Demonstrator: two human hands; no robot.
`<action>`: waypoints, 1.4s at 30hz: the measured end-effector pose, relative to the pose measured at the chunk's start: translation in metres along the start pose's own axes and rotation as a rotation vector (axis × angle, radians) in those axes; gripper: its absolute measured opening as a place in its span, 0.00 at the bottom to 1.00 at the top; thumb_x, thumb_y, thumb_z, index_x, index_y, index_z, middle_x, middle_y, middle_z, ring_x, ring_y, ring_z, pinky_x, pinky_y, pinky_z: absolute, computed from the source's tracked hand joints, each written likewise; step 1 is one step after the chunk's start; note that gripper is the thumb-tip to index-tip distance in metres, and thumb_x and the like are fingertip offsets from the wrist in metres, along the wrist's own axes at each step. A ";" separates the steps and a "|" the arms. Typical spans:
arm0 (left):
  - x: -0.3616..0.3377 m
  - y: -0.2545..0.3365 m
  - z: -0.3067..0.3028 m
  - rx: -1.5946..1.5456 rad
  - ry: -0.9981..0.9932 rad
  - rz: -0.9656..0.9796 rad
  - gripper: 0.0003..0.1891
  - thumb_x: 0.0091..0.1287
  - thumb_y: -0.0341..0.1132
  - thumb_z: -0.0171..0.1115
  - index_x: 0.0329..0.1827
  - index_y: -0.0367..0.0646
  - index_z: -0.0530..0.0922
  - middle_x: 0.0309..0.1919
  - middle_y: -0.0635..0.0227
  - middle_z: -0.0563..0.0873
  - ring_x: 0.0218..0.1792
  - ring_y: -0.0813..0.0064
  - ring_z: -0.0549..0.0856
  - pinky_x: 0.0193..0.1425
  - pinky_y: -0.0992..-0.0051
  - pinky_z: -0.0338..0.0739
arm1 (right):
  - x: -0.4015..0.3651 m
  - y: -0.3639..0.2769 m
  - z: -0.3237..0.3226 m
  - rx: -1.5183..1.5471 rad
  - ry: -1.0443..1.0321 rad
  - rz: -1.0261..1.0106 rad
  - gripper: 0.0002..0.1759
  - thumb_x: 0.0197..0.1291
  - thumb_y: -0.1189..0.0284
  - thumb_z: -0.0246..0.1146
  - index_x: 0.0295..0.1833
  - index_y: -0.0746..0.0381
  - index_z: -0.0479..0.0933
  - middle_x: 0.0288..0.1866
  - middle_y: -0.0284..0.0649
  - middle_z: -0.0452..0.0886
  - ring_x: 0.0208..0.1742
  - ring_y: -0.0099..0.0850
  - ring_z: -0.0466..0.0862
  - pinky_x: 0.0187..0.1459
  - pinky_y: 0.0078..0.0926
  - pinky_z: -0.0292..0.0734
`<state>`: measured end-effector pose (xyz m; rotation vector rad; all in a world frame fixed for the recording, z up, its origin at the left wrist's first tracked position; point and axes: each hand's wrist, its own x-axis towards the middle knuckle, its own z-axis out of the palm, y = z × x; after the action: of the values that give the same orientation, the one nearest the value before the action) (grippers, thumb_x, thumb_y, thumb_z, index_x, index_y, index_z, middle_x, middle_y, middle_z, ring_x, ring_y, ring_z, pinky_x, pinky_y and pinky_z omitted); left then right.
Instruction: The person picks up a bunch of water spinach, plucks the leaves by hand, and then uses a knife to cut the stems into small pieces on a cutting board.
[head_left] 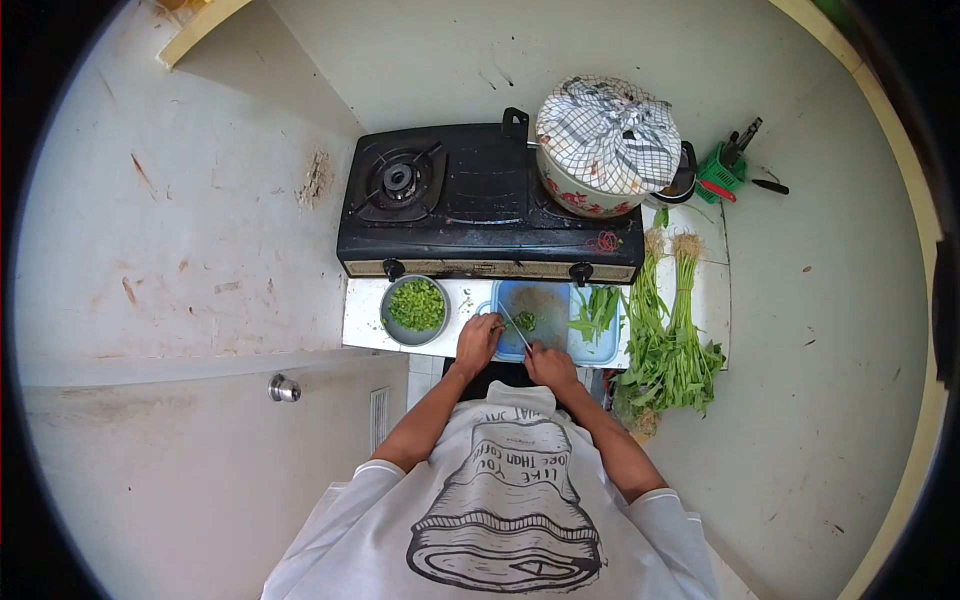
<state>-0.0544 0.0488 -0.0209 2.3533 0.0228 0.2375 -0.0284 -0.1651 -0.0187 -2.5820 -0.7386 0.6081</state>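
My right hand (550,368) is closed around the handle of a knife (516,327), whose blade slants up and left over a blue cutting board (604,350). At the board's left side, my left hand (480,342) has its fingers curled together close to the blade; what they pinch is hidden. A small heap of cut greens (526,321) lies right beside the blade. On the board's right part rest loose green leaves (598,312). Left of my left hand stands a grey bowl (384,322) holding chopped greens (416,305).
Behind the board is a black two-burner stove (485,185), with a cloth-covered flowered pot (590,195) on its right. Bunches of leafy greens with roots (680,330) lie at the counter's right end. A green basket (722,172) holds utensils. A door knob (284,388) is at left.
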 end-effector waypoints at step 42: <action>-0.003 0.003 0.007 -0.017 0.056 -0.129 0.04 0.60 0.25 0.71 0.36 0.43 0.86 0.34 0.64 0.87 0.41 0.56 0.84 0.51 0.61 0.79 | 0.003 0.009 -0.005 -0.042 0.013 -0.006 0.21 0.72 0.57 0.58 0.46 0.68 0.77 0.29 0.60 0.87 0.32 0.60 0.89 0.38 0.59 0.86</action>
<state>-0.0565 0.0419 -0.0243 2.3176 0.1989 0.2391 -0.0203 -0.1718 -0.0191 -2.6184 -0.7627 0.5794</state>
